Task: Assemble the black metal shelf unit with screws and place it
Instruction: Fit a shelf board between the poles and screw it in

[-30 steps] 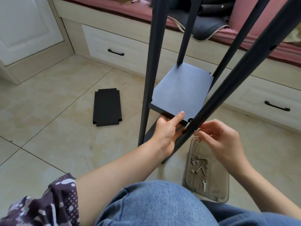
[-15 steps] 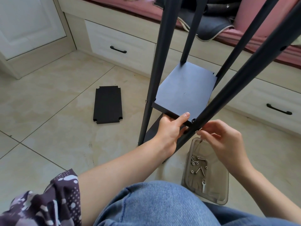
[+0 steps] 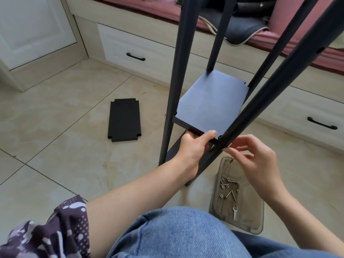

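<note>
At the near post (image 3: 260,107), left hand (image 3: 193,148) grips the shelf panel (image 3: 210,103); right hand (image 3: 255,161) seemingly pinches something unseen.

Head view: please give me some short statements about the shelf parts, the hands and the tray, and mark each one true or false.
1. The left hand grips the near edge of the shelf panel between the posts. True.
2. A spare panel leans upright against the drawers. False: it lies flat on the floor tiles, apart from the frame.
3. The tray on the floor holds screws. True.
4. The right hand holds a screwdriver. False: no tool shows in it; its fingertips are pinched together at the near post, and what they hold is too small to tell.
5. The tray stands on the shelf panel. False: it sits on the floor beside the person's knee.
</note>
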Demonstrator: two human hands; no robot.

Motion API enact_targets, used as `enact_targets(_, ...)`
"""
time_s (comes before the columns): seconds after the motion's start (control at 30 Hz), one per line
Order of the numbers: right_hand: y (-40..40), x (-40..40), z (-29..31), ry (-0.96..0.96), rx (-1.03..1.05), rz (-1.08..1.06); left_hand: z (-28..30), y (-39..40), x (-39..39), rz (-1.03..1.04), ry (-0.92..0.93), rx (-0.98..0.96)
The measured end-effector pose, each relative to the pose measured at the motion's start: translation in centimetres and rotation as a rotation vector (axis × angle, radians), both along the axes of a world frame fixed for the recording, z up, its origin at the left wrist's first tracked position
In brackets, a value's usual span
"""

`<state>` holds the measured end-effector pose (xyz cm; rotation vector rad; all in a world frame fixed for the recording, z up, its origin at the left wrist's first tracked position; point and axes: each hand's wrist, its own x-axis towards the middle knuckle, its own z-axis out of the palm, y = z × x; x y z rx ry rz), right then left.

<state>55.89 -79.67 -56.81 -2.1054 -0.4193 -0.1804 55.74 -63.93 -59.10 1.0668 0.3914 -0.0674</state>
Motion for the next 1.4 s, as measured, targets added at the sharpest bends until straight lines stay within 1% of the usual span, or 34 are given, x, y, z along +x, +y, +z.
enact_targets(0.07,0.1,0.4,0.1,0.078,0.033,-0.03,0.0,0.2,0.1,0.009,0.009,-0.008)
enact_targets(0.1,0.0,0.8,0.2,0.161,0.084,-0.025,0.1,0.3,0.1,0.006,0.007,-0.029)
enact_targets(0.2,-0.2,2.1,0.6,0.453,0.283,0.113,0.5,0.5,-0.1,-0.022,-0.004,-0.068)
enact_targets(0.27,-0.3,2.8,0.6,0.533,0.343,0.214,0.7,0.6,-0.2,-0.034,-0.013,-0.062)
enact_targets(0.37,-0.3,3.3,0.6,0.542,0.379,0.291,0.8,0.9,-0.3,-0.044,-0.032,-0.048)
enact_targets(0.53,-0.3,2.8,0.1,0.492,0.348,0.383,0.5,1.6,-0.5,-0.052,-0.033,-0.029)
enact_targets(0.7,-0.2,2.4,-0.1,0.503,0.334,0.368,0.5,2.0,-0.7,-0.063,-0.028,-0.015)
enact_targets(0.87,0.5,2.0,-0.2,0.456,0.359,0.341,0.9,1.5,-0.8,-0.058,-0.04,-0.002)
enact_targets(1.03,0.4,2.0,-0.3,0.467,0.364,0.326,1.3,2.1,-0.9,-0.113,-0.026,0.027)
enact_targets(1.1,0.4,2.0,-0.4,0.483,0.385,0.312,1.8,2.5,-1.0,-0.141,0.001,0.069)
enact_targets(1.17,0.4,2.1,-0.4,0.495,0.396,0.294,2.3,3.1,-1.4,-0.196,0.062,0.205)
enact_targets(1.2,0.3,2.1,-0.4,0.502,0.397,0.284,2.5,3.5,-1.8,-0.215,0.093,0.314)
enact_targets(1.23,0.3,2.2,-0.3,0.513,0.397,0.276,2.5,4.0,-2.2,-0.206,0.113,0.461)
enact_targets(1.27,0.3,2.4,-0.3,0.528,0.397,0.269,2.3,4.4,-2.7,-0.162,0.098,0.651)
enact_targets(1.3,0.3,2.5,-0.2,0.544,0.395,0.263,2.1,4.7,-3.2,-0.093,0.019,0.884)
enact_targets(1.33,0.4,2.6,0.0,0.558,0.391,0.26,2.1,4.9,-3.6,-0.023,-0.135,1.117)
enact_targets(1.37,0.4,2.7,0.1,0.568,0.385,0.259,2.4,4.9,-3.8,0.006,-0.324,1.309)
enact_targets(1.4,0.4,2.8,0.2,0.577,0.379,0.257,2.5,4.8,-3.7,-0.015,-0.488,1.453)
